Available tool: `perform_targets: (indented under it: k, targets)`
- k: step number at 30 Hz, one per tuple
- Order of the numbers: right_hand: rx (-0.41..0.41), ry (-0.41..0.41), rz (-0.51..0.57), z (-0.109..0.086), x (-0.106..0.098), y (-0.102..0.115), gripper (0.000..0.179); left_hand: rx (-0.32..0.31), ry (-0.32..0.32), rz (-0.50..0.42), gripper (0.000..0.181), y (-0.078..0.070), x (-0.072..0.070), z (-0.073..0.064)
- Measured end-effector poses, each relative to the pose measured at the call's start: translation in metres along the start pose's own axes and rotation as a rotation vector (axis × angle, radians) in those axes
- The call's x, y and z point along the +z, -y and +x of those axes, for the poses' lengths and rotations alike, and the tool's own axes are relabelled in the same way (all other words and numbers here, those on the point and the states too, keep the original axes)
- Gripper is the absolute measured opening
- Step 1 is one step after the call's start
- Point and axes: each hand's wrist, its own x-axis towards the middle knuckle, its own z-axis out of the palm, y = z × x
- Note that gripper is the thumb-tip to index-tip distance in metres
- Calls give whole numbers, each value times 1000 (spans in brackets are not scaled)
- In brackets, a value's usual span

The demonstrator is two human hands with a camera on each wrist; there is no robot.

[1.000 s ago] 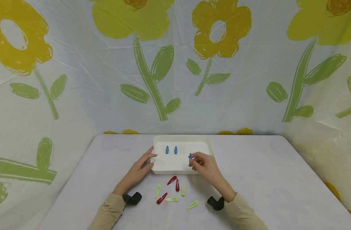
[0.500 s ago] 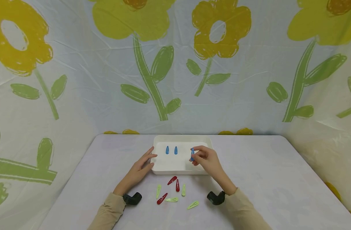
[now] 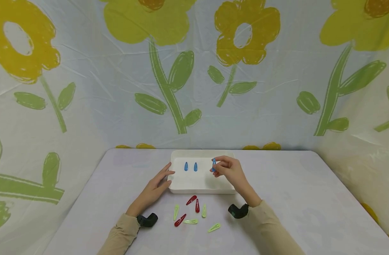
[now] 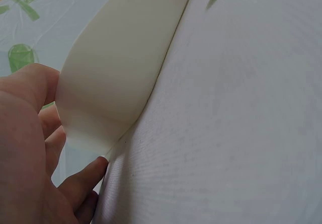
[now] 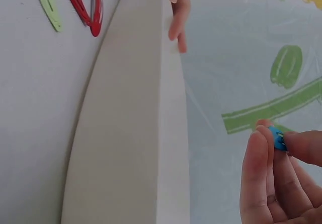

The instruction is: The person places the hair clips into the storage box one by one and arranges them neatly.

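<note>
- Head view: one blue clip [image 3: 214, 164] is pinched by thumb and fingers of the right hand [image 3: 231, 171] over the tray [image 3: 188, 182], its long axis directed nearly front to back.
- To the left of this hand, two blue clips [image 3: 195, 166] are laid in the tray, almost parallel, separated from the held clip by a gap.
- By the left hand [image 3: 157, 183], with fingers spread, the tray's left edge is touched.
- On the near side of the hands, red clips [image 3: 197, 206] and green clips [image 3: 190, 222] are seen on the tabletop [image 3: 283, 180].
</note>
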Motion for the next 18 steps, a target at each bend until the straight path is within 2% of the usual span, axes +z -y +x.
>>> perform_targets:
  k: [11, 18]
  targets:
    - [58, -29, 26, 16, -2, 3, 22, -16, 2, 5, 38, -1, -1, 1]
    - [98, -48, -13, 27, -2, 5, 29, -15, 2, 1, 39, -2, 0, 0]
